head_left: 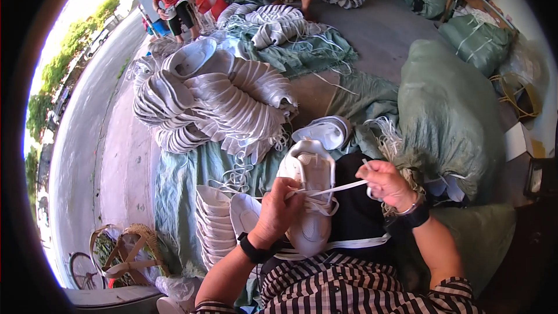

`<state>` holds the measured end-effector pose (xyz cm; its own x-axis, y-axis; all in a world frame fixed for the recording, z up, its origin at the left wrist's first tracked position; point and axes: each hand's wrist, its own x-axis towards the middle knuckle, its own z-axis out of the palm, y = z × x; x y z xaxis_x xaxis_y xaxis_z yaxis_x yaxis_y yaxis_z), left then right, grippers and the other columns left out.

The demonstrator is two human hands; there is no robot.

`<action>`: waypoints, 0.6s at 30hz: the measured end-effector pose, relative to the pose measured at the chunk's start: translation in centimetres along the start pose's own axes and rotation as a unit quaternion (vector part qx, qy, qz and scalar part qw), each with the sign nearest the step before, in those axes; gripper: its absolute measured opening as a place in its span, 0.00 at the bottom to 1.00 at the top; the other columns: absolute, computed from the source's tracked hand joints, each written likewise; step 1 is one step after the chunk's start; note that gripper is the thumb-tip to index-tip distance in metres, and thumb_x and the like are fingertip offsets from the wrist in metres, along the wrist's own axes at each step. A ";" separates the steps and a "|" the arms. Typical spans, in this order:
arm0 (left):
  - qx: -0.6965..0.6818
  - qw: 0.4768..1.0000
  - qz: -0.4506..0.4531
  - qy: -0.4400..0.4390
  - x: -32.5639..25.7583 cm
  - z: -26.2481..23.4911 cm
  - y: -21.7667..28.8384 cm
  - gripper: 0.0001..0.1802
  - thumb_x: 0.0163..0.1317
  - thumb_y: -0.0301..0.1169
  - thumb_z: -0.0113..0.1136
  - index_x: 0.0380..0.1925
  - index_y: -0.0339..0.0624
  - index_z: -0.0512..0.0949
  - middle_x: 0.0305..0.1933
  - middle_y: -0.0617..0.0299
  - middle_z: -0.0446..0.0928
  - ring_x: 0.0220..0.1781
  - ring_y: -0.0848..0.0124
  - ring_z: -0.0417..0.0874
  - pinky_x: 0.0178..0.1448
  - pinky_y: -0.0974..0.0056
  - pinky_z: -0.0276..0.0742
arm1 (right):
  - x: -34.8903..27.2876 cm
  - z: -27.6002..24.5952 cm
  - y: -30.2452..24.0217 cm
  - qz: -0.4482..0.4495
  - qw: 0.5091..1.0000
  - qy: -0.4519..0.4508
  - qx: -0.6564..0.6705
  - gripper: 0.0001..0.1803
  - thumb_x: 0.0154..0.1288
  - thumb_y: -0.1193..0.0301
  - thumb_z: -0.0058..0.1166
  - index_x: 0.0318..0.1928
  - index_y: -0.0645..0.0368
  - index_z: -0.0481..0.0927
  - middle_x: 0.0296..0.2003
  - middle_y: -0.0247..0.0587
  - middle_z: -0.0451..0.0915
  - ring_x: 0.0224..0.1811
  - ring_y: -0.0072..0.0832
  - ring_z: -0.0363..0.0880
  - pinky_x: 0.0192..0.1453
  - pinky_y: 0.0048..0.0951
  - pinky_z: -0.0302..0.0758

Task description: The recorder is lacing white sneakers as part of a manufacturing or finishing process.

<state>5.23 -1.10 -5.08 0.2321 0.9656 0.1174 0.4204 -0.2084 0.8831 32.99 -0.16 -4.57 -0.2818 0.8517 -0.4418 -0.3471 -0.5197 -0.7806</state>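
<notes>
A white shoe (pixel 310 234) lies on my lap, its toe toward me and its opening facing up. A white shoelace (pixel 347 186) crosses over it, threaded through part of the shoe. My left hand (pixel 281 210) is closed at the shoe's left side, pinching the lace near the eyelets. To the right, my right hand (pixel 388 186) grips the same lace, drawn fairly straight between the hands, with a short end sticking up from the fingers. Another white shoe upper (pixel 326 132) rests just beyond the shoe. More white lace trails across my lap.
Left of my lap stands a stack of nested white uppers (pixel 213 221). Ahead is a large heap of uppers (pixel 232 102) on green sheeting (pixel 183 180). A bulging green sack (pixel 444 116) stands at right. Two people sit at the back; a woven basket (pixel 136 247) is lower left.
</notes>
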 end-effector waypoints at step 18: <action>-0.147 0.987 -0.064 0.011 -0.1 -1.1 -0.7 0.07 0.65 0.30 0.54 0.32 0.39 0.69 0.27 0.67 0.70 0.31 0.80 0.69 0.34 0.72 0.68 | -3.5 6.7 5.0 -0.236 0.856 -0.009 -0.460 0.08 0.68 0.72 0.48 0.42 0.64 0.76 0.26 0.41 0.79 0.19 0.23 0.78 0.25 0.24 0.73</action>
<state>3.90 -0.91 -5.21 0.1735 0.9848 0.0028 0.1724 -0.0332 0.9845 26.20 -6.18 -3.98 -0.3211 0.9468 0.0196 0.4222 0.1617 -0.8919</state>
